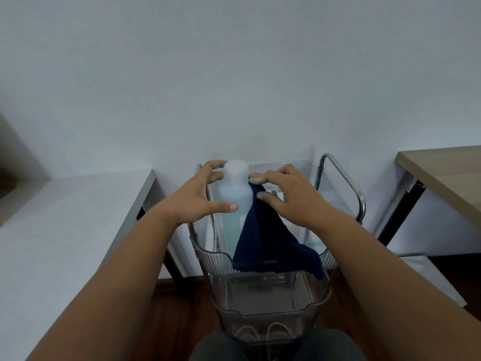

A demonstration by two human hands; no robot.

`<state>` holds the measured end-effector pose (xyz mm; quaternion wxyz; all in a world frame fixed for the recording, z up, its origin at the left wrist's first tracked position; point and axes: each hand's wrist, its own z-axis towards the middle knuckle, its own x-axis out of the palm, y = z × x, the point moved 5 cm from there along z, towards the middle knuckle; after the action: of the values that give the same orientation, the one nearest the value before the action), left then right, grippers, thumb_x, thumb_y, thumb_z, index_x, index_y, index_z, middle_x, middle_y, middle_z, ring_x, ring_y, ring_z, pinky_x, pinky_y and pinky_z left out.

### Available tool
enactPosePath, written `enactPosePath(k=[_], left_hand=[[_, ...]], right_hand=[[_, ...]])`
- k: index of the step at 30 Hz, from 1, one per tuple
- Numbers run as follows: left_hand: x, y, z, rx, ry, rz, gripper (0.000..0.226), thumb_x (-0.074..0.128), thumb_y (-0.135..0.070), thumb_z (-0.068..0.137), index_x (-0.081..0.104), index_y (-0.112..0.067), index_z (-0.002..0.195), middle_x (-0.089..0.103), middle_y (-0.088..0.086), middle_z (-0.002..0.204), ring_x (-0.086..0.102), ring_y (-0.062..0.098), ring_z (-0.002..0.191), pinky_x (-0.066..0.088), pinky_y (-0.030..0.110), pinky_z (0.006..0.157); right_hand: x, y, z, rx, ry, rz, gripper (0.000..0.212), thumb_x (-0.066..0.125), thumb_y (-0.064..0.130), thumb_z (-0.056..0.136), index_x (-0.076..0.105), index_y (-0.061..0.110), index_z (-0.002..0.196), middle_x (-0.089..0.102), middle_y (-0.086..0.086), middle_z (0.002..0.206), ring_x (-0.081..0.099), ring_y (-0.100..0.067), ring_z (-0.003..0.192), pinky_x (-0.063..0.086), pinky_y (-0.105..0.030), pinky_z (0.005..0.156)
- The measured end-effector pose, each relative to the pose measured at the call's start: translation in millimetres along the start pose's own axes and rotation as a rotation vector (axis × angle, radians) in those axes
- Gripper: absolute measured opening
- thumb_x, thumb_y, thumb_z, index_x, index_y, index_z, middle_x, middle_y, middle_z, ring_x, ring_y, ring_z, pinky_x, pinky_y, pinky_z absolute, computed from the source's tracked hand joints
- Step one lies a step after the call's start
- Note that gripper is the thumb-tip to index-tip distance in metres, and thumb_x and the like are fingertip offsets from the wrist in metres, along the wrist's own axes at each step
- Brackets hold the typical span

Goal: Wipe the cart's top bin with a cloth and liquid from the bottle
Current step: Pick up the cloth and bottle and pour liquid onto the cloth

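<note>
Bottle (pixel 235 194): translucent plastic, rounded white cap, pale blue-green liquid inside; upright in top bin (pixel 213 252) of cart (pixel 346 183), toward left side.

Left hand (pixel 194 196): wrapped around bottle's upper body, thumb across near face, fingers curled round far side just below cap. Gripping.

Right hand (pixel 292 195): fingers bent, fingertips touching bottle's neck on right, thumb pressing into cloth (pixel 263 243). Palm over cloth's upper end; whether cloth is truly pinched or only pressed against bottle, cannot tell.

Cloth: dark navy, soft, matte, creased. Draped from bottle's shoulder down and right, lower edge hanging over bin's near rim, one corner trailing past rim at right.

Top bin: clear plastic, vertical ribbing on walls, smooth curved rim with dip at near side. Lower bin (pixel 263 303) beneath: same clear plastic, smooth floor, rounded corners.

Cart frame: shiny metal tube, bent into loop handle at right, ribbed clear side panel inside loop.

Knees (pixel 216 346) in dark grey fabric at bottom edge, either side of cart.

Left: white table (pixel 65 217), flat matte top, dark leg. Right: wood-grain table (pixel 447 173), light brown, dark leg. Far: plain white wall (pixel 234 74). Floor (pixel 177 321): dark reddish wood.
</note>
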<state>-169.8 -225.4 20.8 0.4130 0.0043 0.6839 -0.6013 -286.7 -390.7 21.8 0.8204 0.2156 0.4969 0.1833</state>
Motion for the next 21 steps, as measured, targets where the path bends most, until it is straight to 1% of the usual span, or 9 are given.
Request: enactPosePath(k=[2,3,5,7,9,11,17,19,21], left_hand=[[6,-5,-5,0.028,-0.021,0.053,0.09,0.079,-0.056,0.064,0.025,-0.053,0.136,0.048,-0.009,0.139,0.029,0.016,0.142,0.023,0.051,0.117],[9,-8,-8,0.029,-0.109,0.105,0.092,0.076,-0.063,0.062,0.022,-0.058,0.135,0.048,-0.012,0.135,0.031,0.018,0.139,0.025,0.052,0.115],[11,-14,-14,-0.013,-0.351,0.185,0.1,0.073,-0.075,0.053,0.018,-0.058,0.134,0.05,-0.02,0.12,0.043,0.011,0.126,0.028,0.045,0.109],[15,-15,-17,-0.055,-0.474,0.158,0.108,0.074,-0.078,0.046,0.018,-0.054,0.136,0.05,-0.028,0.109,0.047,-0.005,0.112,0.027,0.038,0.105],[14,-11,-15,-0.051,-0.48,0.125,0.11,0.076,-0.076,0.044,0.021,-0.05,0.136,0.054,-0.026,0.106,0.045,-0.016,0.107,0.028,0.041,0.11],[9,-8,-11,-0.024,-0.439,0.11,0.108,0.079,-0.071,0.044,0.026,-0.048,0.135,0.058,-0.02,0.107,0.048,-0.01,0.112,0.031,0.043,0.112],[0,-9,-4,0.002,-0.093,-0.024,0.103,0.086,-0.045,0.06,0.028,-0.044,0.144,0.061,-0.01,0.128,0.045,-0.004,0.126,0.026,0.039,0.117],[4,-11,-8,0.002,-0.112,0.037,0.103,0.082,-0.057,0.06,0.022,-0.054,0.143,0.054,-0.015,0.132,0.042,0.0,0.129,0.027,0.041,0.115],[13,-15,-16,-0.014,-0.29,0.122,0.106,0.077,-0.074,0.05,0.02,-0.057,0.139,0.049,-0.024,0.123,0.044,0.005,0.125,0.031,0.041,0.109]], right_hand=[[3,3,-1,-0.018,-0.034,0.006,0.033,0.064,0.028,0.088,0.062,0.032,0.121,0.063,0.007,0.116,0.044,-0.009,0.095,0.041,-0.023,0.089],[4,6,-2,-0.035,-0.051,0.005,0.033,0.064,0.026,0.089,0.062,0.03,0.121,0.063,0.012,0.118,0.044,-0.009,0.095,0.043,-0.026,0.088],[6,10,-3,-0.061,-0.075,-0.003,0.032,0.064,0.023,0.089,0.063,0.027,0.121,0.059,0.023,0.121,0.044,-0.009,0.094,0.044,-0.028,0.087],[5,12,-3,-0.077,-0.088,-0.026,0.032,0.065,0.021,0.088,0.064,0.025,0.12,0.057,0.027,0.118,0.045,-0.011,0.093,0.044,-0.029,0.088],[2,11,-3,-0.083,-0.089,-0.039,0.032,0.066,0.021,0.087,0.065,0.024,0.119,0.057,0.026,0.114,0.046,-0.012,0.093,0.043,-0.031,0.09],[0,8,-2,-0.06,-0.061,-0.023,0.032,0.066,0.022,0.087,0.065,0.026,0.119,0.062,0.018,0.116,0.046,-0.012,0.096,0.043,-0.032,0.093],[-6,3,4,-0.005,0.087,-0.02,0.031,0.061,0.024,0.091,0.059,0.03,0.122,0.06,0.013,0.127,0.042,-0.013,0.108,0.037,-0.035,0.101],[-5,4,3,-0.002,0.082,-0.028,0.031,0.06,0.024,0.092,0.06,0.03,0.122,0.06,0.012,0.127,0.042,-0.013,0.107,0.038,-0.034,0.101],[-2,6,2,0.004,0.061,-0.032,0.032,0.06,0.024,0.092,0.059,0.03,0.123,0.061,0.009,0.126,0.043,-0.012,0.106,0.038,-0.033,0.099]])
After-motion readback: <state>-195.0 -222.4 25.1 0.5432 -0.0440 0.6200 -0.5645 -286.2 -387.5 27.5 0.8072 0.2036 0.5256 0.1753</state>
